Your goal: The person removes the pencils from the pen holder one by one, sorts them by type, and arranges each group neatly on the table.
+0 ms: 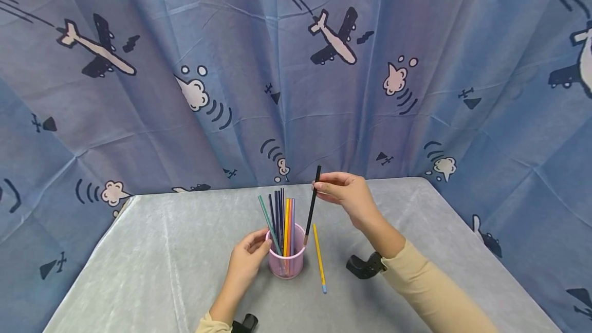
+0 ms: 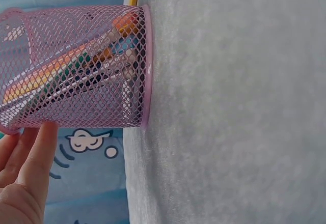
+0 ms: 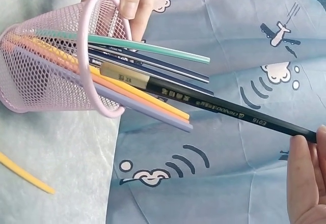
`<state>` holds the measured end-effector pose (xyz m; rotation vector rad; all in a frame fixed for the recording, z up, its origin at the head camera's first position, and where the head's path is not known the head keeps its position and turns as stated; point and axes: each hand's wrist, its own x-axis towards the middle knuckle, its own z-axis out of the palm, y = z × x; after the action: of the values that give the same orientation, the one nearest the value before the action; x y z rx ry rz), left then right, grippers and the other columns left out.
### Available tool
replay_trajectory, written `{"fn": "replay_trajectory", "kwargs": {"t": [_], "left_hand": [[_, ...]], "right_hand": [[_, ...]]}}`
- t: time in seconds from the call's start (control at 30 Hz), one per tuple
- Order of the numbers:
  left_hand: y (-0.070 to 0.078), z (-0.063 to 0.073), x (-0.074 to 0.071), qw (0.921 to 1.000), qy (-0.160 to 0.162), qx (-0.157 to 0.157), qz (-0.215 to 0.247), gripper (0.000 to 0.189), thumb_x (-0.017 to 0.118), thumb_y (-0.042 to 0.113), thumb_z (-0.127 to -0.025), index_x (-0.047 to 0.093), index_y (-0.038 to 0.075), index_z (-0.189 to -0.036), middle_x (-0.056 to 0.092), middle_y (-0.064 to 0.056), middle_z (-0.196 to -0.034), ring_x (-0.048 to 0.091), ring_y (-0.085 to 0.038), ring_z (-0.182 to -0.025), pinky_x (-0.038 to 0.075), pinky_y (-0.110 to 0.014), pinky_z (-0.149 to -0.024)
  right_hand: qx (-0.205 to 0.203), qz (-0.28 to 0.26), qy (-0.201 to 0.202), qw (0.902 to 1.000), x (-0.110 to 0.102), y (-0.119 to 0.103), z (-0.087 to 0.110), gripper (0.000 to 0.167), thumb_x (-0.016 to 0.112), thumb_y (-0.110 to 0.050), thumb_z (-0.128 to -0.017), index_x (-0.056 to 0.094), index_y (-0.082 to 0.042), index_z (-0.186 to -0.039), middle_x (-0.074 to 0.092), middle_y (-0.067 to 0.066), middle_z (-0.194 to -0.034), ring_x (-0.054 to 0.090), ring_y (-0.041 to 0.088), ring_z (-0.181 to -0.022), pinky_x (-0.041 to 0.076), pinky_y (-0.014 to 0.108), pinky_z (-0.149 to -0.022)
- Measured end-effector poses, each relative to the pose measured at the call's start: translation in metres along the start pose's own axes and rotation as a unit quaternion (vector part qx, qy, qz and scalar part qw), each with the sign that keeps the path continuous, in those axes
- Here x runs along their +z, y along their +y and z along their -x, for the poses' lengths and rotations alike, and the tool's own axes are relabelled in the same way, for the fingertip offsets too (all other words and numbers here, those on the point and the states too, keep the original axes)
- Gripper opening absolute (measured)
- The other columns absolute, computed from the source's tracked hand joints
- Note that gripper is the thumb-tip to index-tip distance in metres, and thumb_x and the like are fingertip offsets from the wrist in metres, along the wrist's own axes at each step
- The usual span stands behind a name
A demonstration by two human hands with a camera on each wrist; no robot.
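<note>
Right hand [image 1: 350,197] pinches black pencil [image 1: 312,207], lower end by right rim of pink mesh cup [image 1: 287,267] holding colored pencils [image 1: 289,220]; left hand [image 1: 247,255] grips cup's left side. Yellow pencil [image 1: 319,258] lies on table [image 1: 139,271], right of cup.

The right hand [image 1: 347,195] pinches a black pencil [image 1: 312,204], its lower end at the rim of a pink cup [image 1: 285,267] of pencils [image 1: 287,220]; the left hand [image 1: 248,255] holds the cup. A yellow pencil [image 1: 319,258] lies nearby on the table [image 1: 139,271].
</note>
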<state>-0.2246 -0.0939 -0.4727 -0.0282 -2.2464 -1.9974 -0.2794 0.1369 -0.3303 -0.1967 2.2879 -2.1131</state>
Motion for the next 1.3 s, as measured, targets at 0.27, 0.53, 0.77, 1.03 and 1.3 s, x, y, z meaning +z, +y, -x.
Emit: {"fn": "replay_trajectory", "kwargs": {"t": [0.27, 0.53, 0.77, 1.03, 1.3], "left_hand": [[0.0, 0.0, 0.0, 1.0, -0.002, 0.001, 0.0, 0.037, 0.065, 0.014, -0.096, 0.062, -0.003, -0.128, 0.065, -0.022, -0.127, 0.064, -0.031, -0.118, 0.056, -0.026, -0.099], [0.0, 0.0, -0.001, 1.0, -0.001, 0.005, -0.001, 0.037, 0.065, 0.014, -0.096, 0.062, -0.004, -0.128, 0.065, -0.022, -0.127, 0.064, -0.032, -0.118, 0.056, -0.026, -0.098], [-0.001, 0.0, 0.0, 1.0, -0.001, -0.001, 0.003, 0.038, 0.066, 0.015, -0.095, 0.062, -0.003, -0.128, 0.065, -0.022, -0.128, 0.064, -0.031, -0.118, 0.056, -0.026, -0.099], [-0.001, 0.0, 0.0, 1.0, 0.002, -0.001, -0.004, 0.038, 0.065, 0.017, -0.096, 0.063, -0.001, -0.129, 0.065, -0.02, -0.128, 0.064, -0.03, -0.118, 0.056, -0.029, -0.1], [-0.001, 0.0, -0.001, 1.0, 0.0, 0.001, -0.001, 0.037, 0.065, 0.015, -0.096, 0.062, -0.002, -0.129, 0.065, -0.021, -0.128, 0.064, -0.031, -0.118, 0.056, -0.029, -0.1]], "right_hand": [[-0.001, -0.012, -0.001, 0.9999, -0.009, -0.001, 0.003, 0.029, 0.072, -0.006, -0.09, 0.066, 0.008, -0.115, 0.076, -0.005, -0.091, 0.072, 0.005, -0.085, 0.062, 0.031, -0.086], [0.013, -0.008, -0.008, 0.9999, -0.015, 0.005, 0.006, 0.031, 0.073, -0.008, -0.089, 0.066, 0.008, -0.115, 0.075, -0.008, -0.092, 0.072, 0.004, -0.086, 0.062, 0.03, -0.086], [0.02, -0.009, -0.012, 0.9997, -0.021, 0.014, 0.008, 0.032, 0.07, -0.003, -0.09, 0.064, 0.013, -0.117, 0.074, -0.01, -0.089, 0.071, 0.003, -0.085, 0.062, 0.027, -0.085], [0.039, -0.005, -0.016, 0.9991, -0.022, 0.024, 0.006, 0.034, 0.071, -0.004, -0.09, 0.063, 0.012, -0.118, 0.075, -0.006, -0.091, 0.071, 0.004, -0.085, 0.062, 0.028, -0.086], [0.058, 0.01, -0.02, 0.998, -0.026, 0.037, 0.007, 0.035, 0.071, -0.005, -0.09, 0.063, 0.013, -0.119, 0.076, -0.004, -0.093, 0.071, 0.004, -0.086, 0.061, 0.027, -0.086]]}}
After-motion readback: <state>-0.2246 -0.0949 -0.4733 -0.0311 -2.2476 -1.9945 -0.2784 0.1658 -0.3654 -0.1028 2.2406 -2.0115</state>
